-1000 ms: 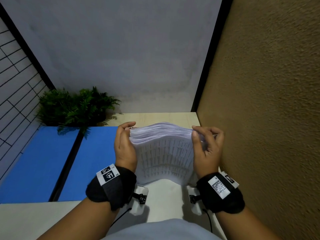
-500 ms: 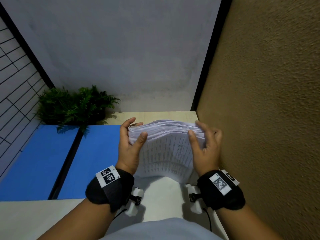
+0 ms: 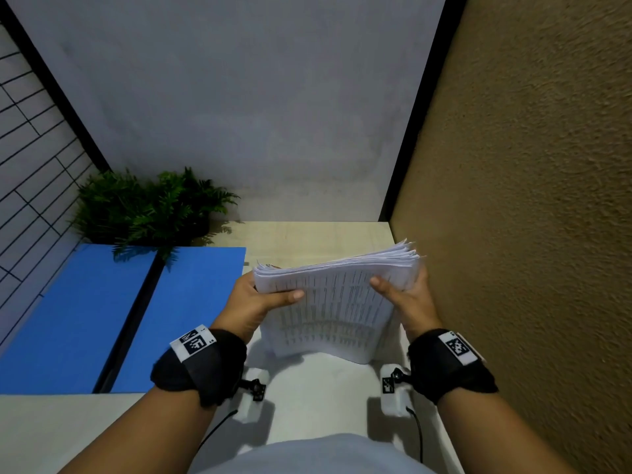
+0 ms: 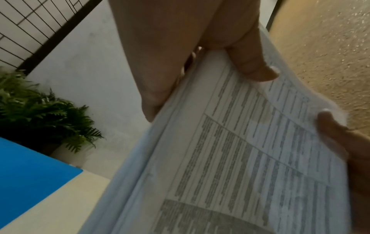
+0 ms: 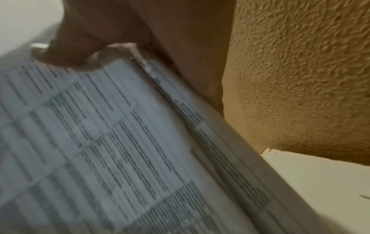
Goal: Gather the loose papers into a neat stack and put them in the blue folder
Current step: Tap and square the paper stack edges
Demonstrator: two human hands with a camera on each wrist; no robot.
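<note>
A thick stack of printed papers point(image 3: 337, 302) stands tilted on its lower edge on the table, printed side toward me, its top edges uneven. My left hand point(image 3: 254, 301) grips its left side, thumb across the front sheet. My right hand point(image 3: 408, 295) grips the right side the same way. In the left wrist view my left hand point(image 4: 192, 66) pinches the papers point(image 4: 240, 158), thumb on the print. The right wrist view shows my right hand point(image 5: 84, 52) with its thumb on the papers point(image 5: 100, 142). The open blue folder point(image 3: 102, 319) lies flat at the left.
A potted fern point(image 3: 150, 206) stands behind the folder in the back left corner. A rough tan wall point(image 3: 530, 234) runs close along the right of the pale table point(image 3: 318, 237). A grey wall closes the back.
The stack has tipped, its right top corner now higher than the left. Both thumbs have come round onto the front sheet, and the hands have shifted slightly right.
</note>
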